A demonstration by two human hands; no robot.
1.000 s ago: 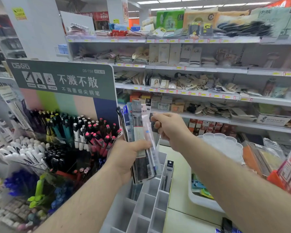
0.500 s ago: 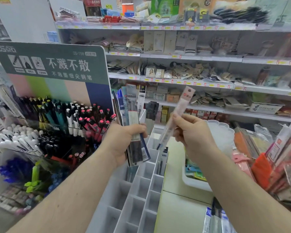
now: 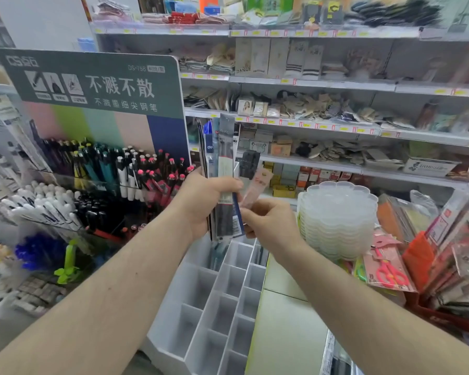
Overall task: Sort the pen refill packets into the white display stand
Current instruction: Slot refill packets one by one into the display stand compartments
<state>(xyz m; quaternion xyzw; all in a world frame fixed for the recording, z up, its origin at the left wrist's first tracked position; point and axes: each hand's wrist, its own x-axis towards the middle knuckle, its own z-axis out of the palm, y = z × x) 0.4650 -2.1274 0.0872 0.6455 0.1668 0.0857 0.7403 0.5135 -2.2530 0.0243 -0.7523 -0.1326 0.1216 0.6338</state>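
Note:
My left hand (image 3: 205,200) grips an upright bundle of several pen refill packets (image 3: 224,158) above the white display stand (image 3: 201,315). My right hand (image 3: 268,223) is just to the right of it and pinches one pink-topped refill packet (image 3: 256,186), which leans against the bundle. The stand has rows of square compartments; a few far ones hold packets (image 3: 260,255), the near ones look bare.
A fountain pen display with a green sign (image 3: 92,82) stands on the left, full of pens (image 3: 114,169). A stack of clear plastic trays (image 3: 339,220) sits right of my hands. Packaged scissors (image 3: 390,274) and hanging goods crowd the right. Store shelves (image 3: 322,123) run behind.
My right hand has lowered the pink-topped packet and brought it left, up against the bundle in my left hand. The view has shifted slightly.

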